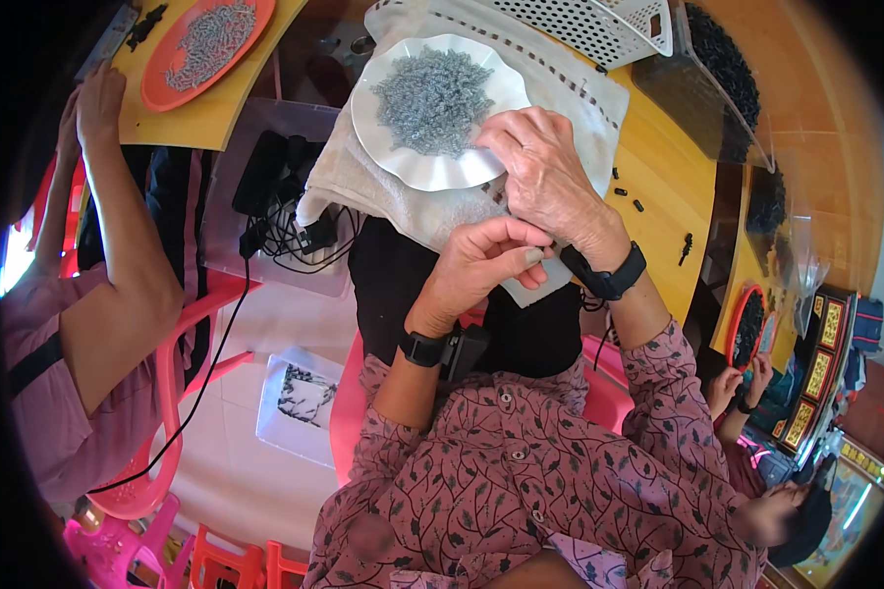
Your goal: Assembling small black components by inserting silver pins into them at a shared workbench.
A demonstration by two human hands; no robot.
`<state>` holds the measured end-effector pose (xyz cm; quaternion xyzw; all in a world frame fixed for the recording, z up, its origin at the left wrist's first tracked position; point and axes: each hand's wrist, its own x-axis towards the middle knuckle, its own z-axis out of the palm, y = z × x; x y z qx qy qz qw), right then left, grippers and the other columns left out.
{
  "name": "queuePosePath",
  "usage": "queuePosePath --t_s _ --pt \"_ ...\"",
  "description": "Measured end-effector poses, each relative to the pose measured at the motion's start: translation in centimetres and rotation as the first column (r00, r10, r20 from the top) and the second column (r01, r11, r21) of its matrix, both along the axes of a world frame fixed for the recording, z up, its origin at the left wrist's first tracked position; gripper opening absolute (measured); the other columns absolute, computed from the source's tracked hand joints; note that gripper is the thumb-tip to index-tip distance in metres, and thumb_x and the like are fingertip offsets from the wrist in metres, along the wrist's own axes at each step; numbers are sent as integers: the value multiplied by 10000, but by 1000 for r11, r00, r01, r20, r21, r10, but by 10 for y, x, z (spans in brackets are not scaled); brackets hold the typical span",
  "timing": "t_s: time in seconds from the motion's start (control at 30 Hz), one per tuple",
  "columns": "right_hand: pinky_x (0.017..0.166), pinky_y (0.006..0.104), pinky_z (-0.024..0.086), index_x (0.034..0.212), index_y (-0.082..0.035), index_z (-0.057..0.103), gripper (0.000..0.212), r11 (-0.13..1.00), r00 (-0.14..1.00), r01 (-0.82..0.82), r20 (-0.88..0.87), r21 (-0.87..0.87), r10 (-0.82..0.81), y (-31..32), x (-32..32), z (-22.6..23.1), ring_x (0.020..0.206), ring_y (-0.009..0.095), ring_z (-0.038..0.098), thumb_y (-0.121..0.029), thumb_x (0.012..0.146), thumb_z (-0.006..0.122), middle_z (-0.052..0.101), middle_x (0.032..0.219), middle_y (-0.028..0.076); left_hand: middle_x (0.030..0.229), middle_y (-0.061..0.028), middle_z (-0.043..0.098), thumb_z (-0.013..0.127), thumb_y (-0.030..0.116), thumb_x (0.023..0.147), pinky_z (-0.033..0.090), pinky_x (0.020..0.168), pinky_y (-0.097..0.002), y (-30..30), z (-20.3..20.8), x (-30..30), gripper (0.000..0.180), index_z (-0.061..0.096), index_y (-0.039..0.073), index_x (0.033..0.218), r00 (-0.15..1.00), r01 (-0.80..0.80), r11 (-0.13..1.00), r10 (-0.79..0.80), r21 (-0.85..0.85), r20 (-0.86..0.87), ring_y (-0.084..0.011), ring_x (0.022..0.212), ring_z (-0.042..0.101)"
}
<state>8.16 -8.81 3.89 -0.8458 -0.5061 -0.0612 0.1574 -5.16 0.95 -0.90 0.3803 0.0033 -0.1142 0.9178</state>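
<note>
A white plate (pixel 373 147) with a wavy rim stands on a beige towel (pixel 594 108). Heaped in it are many small, shiny grey pieces (pixel 432 103), too fine to name. My right hand (pixel 550 172) reaches over the plate's right side, its fingers bent together at the edge of the heap. Whatever those fingertips hold is hidden. Just below, in front of the towel, my left hand (pixel 491 257) pinches thumb against forefinger. Anything between those two is too small to make out. Each wrist wears a black band.
Black small parts (pixel 638 205) lie on the yellow table (pixel 673 177) at right. Beyond are a white perforated basket (pixel 609 25) and a clear bin (pixel 702 108) of black pieces. At left, a co-worker's hand (pixel 100 103) is beside an orange plate (pixel 154 88). Cables (pixel 309 240) fill a box below.
</note>
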Motion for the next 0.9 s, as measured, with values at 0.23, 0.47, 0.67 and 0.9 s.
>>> queuePosePath --t_s 0.23,0.47,0.67,0.9 --pt "945 402 344 1042 -68 654 397 999 1000 8 1 -47 -8 4 2 3 996 247 516 51 666 614 559 1004 49 980 -105 686 600 38 937 556 699 -260 0 -1 0 164 645 -36 1077 1000 0 999 0 34 -6 -141 773 675" --pt "965 404 335 1000 -58 671 341 999 999 -35 26 -15 36 -2 3 5 1003 238 524 32 674 632 579 1005 43 977 -109 685 595 25 934 559 704 -267 1 1 0 175 642 -42 1089 1000 5 1000 -5 22 -10 -147 780 675" --pt "978 395 352 930 -49 684 216 998 994 -40 104 55 34 -14 0 2 964 215 556 -13 727 621 608 945 21 1001 -142 675 590 17 934 574 737 -293 2 0 0 189 630 -51 1106 999 -29 996 27 -86 -34 -172 807 678" --pt "919 353 405 862 -58 684 133 995 986 -49 166 87 34 -24 0 0 902 197 574 -59 735 646 618 912 16 1065 -158 659 581 -12 932 574 769 -315 -3 -6 0 238 599 -41 1167 996 -87 979 90 -183 7 -192 870 674"
